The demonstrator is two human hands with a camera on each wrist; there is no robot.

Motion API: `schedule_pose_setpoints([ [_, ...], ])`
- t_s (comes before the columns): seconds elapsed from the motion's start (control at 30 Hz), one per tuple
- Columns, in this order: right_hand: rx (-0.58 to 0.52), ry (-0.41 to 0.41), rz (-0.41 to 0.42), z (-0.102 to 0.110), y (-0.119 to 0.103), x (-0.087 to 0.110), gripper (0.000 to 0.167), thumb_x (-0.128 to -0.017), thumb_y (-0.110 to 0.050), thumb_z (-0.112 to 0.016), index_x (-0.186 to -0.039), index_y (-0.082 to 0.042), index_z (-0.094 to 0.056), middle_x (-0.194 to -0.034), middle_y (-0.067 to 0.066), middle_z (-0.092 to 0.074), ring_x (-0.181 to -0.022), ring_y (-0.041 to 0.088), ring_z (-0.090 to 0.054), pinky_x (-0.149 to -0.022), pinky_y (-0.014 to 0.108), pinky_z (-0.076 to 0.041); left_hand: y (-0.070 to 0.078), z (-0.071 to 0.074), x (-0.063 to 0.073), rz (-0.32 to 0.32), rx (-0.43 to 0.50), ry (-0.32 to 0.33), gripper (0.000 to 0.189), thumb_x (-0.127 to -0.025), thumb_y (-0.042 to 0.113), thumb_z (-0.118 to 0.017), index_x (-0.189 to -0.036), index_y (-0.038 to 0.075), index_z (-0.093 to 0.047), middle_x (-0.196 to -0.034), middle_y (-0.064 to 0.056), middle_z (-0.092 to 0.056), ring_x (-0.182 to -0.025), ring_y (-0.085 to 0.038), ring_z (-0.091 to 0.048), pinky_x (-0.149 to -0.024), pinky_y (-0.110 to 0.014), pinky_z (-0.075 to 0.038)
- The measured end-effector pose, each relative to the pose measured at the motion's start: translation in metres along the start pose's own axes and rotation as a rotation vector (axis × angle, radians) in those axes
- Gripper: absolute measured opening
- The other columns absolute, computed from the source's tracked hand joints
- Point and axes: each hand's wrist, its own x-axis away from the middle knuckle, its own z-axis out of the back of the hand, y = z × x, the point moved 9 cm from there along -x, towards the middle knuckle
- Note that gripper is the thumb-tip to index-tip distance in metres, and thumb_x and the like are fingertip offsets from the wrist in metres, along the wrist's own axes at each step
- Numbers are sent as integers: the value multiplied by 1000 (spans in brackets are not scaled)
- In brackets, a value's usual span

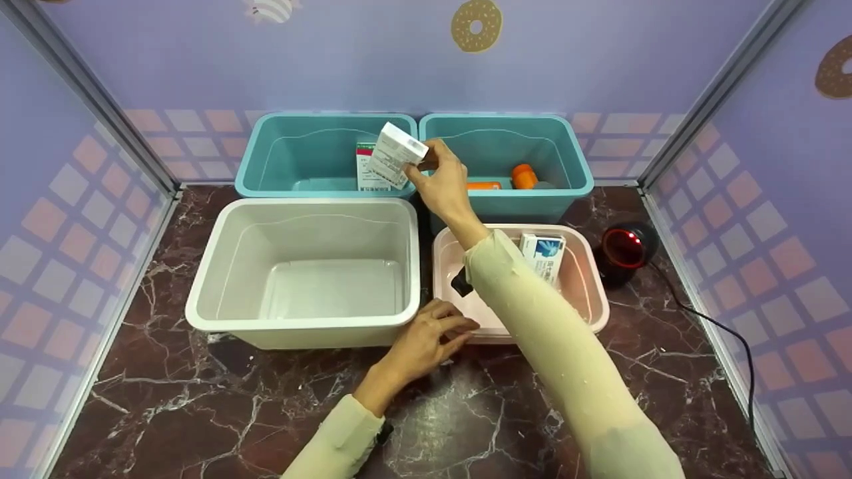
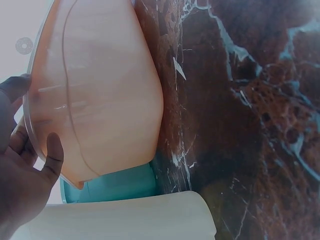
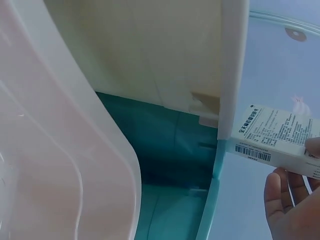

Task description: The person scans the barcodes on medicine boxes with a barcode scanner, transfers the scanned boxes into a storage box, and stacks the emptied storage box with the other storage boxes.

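My right hand [image 1: 444, 183] pinches a white medicine box [image 1: 397, 154] between thumb and fingers. Printed text and a barcode show on this box [image 3: 272, 135] in the right wrist view. It is held tilted above the right end of the left blue bin [image 1: 293, 189], where another medicine box [image 1: 367, 166] with a red and green band stands partly hidden behind it. Down at the near left corner of the pink bin [image 1: 596, 293], my left hand [image 1: 419, 342] rests by the rim with loosely bent fingers. The left wrist view shows that hand [image 2: 25, 175] beside the pink wall.
A large white bin [image 1: 333, 324] stands front left. The right blue bin [image 1: 506, 203] has orange items, among them a bottle [image 1: 524, 176]. A white and blue medicine box [image 1: 542, 256] lies in the pink bin. A black scanner-like device [image 1: 626, 249] glows red at right, its cable [image 1: 719, 326] trailing forward.
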Motion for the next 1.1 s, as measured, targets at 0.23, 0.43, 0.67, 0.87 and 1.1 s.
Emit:
schedule_pose_setpoints([
  [0.23, 29, -68, -30, -9, 4, 2, 30, -91, -17, -72, -119, -12, -63, -110, 5, -71, -100, 16, -69, -83, 29, -57, -1, -2, 0, 17, 8, -18, 17, -94, 25, -68, -107, 17, -76, -100, -1, -68, -103, -19, -59, -94, -33, -49],
  [0.43, 32, -136, -50, -17, 7, 4, 33, -93, -17, -70, -124, -11, -62, -120, 7, -67, -105, 20, -67, -83, 28, -58, -1, -1, 0, 17, 0, -21, 17, -94, 24, -69, -107, 17, -75, -100, -1, -67, -102, -19, -59, -93, -33, -50],
  [0.67, 13, -154, -65, -18, 9, 6, 37, -93, -19, -71, -127, -12, -61, -126, 8, -65, -106, 21, -67, -85, 28, -58, -1, -2, 0, 13, -6, -24, 17, -93, 23, -70, -107, 16, -75, -101, -2, -67, -103, -19, -60, -94, -33, -51],
  [0.87, -10, -184, -43, -14, 5, 9, 39, -94, -21, -70, -130, -12, -59, -127, 9, -63, -105, 22, -66, -86, 29, -57, -1, -1, 0, 14, 9, -16, 16, -94, 23, -69, -107, 17, -76, -100, -1, -67, -102, -19, -60, -94, -34, -49],
  [1.1, -7, -205, -21, 1, 6, 16, 41, -93, -22, -71, -131, -13, -59, -127, 9, -63, -104, 21, -67, -85, 30, -57, 0, 0, -1, 12, 15, -12, 15, -95, 24, -68, -106, 18, -76, -98, 1, -68, -102, -19, -60, -95, -34, -48],
])
